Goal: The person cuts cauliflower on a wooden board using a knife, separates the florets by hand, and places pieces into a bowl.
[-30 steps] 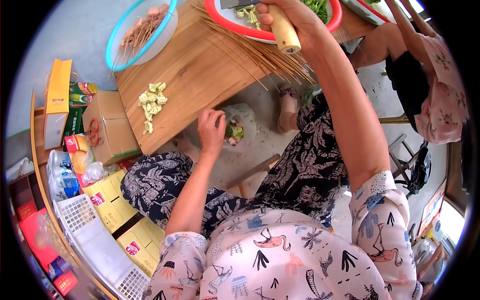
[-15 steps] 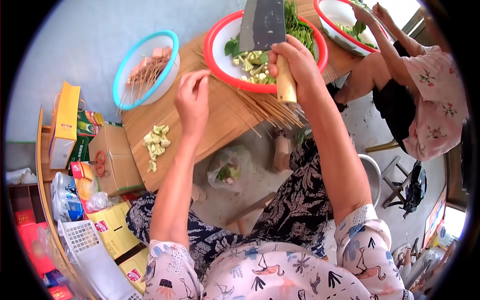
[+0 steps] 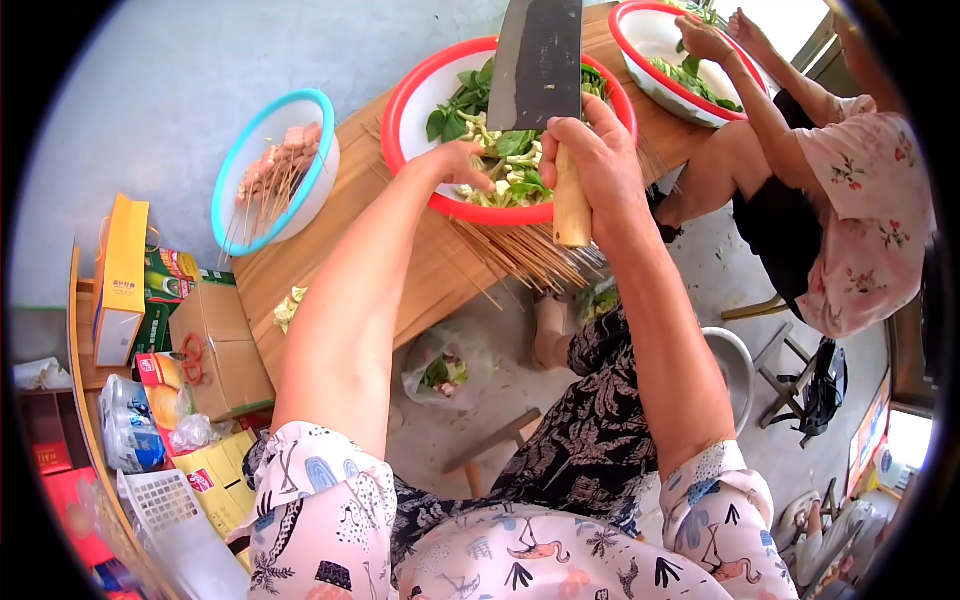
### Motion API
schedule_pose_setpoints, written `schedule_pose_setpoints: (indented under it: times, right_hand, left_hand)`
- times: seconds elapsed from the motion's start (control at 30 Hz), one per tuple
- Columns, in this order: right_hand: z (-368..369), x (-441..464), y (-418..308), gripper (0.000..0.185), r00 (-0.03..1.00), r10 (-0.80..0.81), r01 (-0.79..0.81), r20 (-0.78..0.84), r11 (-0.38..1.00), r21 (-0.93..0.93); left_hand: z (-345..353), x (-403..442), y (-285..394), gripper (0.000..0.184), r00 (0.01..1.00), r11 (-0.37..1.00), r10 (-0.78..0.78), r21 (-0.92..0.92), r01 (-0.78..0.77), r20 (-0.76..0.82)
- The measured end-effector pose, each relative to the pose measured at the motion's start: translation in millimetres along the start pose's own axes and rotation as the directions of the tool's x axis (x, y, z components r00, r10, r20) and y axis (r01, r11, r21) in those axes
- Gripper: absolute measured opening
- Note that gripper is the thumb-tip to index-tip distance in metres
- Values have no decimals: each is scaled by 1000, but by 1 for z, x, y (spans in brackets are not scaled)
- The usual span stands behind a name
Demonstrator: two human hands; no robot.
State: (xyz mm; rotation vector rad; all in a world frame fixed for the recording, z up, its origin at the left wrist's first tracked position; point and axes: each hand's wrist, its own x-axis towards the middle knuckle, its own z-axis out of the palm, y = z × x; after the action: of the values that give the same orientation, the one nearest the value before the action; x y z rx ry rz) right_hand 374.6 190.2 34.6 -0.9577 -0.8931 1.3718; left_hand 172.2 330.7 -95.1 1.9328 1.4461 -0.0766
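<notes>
My right hand (image 3: pixel 603 165) grips the wooden handle of a cleaver (image 3: pixel 540 65), its broad dark blade pointing up over the bowl. My left hand (image 3: pixel 460 166) reaches over the near left rim of a red-rimmed bowl (image 3: pixel 398 110), fingers apart, at the vegetables. Cauliflower pieces (image 3: pixel 520 188) and green leaves (image 3: pixel 465 105) fill the bowl. Bamboo skewers (image 3: pixel 525 250) lie on the wooden table (image 3: pixel 420 285) below it. A small heap of cauliflower (image 3: pixel 288 309) sits at the table's left, partly hidden by my left forearm.
A blue-rimmed bowl (image 3: pixel 222 190) with skewered meat stands at the left. A co-worker (image 3: pixel 860 200) handles greens over another red-rimmed bowl (image 3: pixel 690 105) at the right. Cardboard box (image 3: pixel 225 350) and red scissors (image 3: pixel 192 358) are at the lower left; a plastic bag (image 3: pixel 440 375) lies below the table.
My left hand has moved right, from above the table into the red-rimmed bowl. The cleaver, still in my right hand, sits slightly lower in view. The view has shifted a little.
</notes>
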Motion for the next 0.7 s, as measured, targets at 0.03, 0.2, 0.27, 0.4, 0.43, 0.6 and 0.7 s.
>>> schedule_pose_setpoints:
  times: [0.03, 0.2, 0.27, 0.4, 0.43, 0.6, 0.7]
  right_hand:
    - [-1, 1, -1, 23, 1000, -2, 2, -1, 1000, 1]
    - [-1, 0, -3, 27, 1000, 9, -10, 17, 999, 44]
    - [1, -2, -3, 24, 999, 32, -33, 19, 999, 39]
    - [4, -2, -1, 20, 998, 51, -53, 37, 996, 67]
    - [4, -2, 0, 20, 998, 53, -55, 35, 996, 65]
    - [1, -1, 1, 17, 998, 62, -63, 24, 997, 43]
    - [3, 0, 4, 17, 996, 80, -82, 33, 994, 72]
  left_hand:
    - [1, 2, 2, 93, 998, 999, -27, -29, 29, 60]
    - [7, -8, 11, 91, 981, 991, 16, 124, -41, 196]
    - [20, -4, 15, 87, 996, 992, 54, 106, -62, 72]
    - [36, 7, 17, 70, 994, 987, 110, 121, -106, -23]
    - [33, 5, 16, 61, 991, 988, 128, 95, -125, -26]
    - [40, 2, 19, 46, 994, 987, 52, 159, -37, -96]
    - [41, 7, 15, 46, 980, 953, 146, 286, -103, -134]
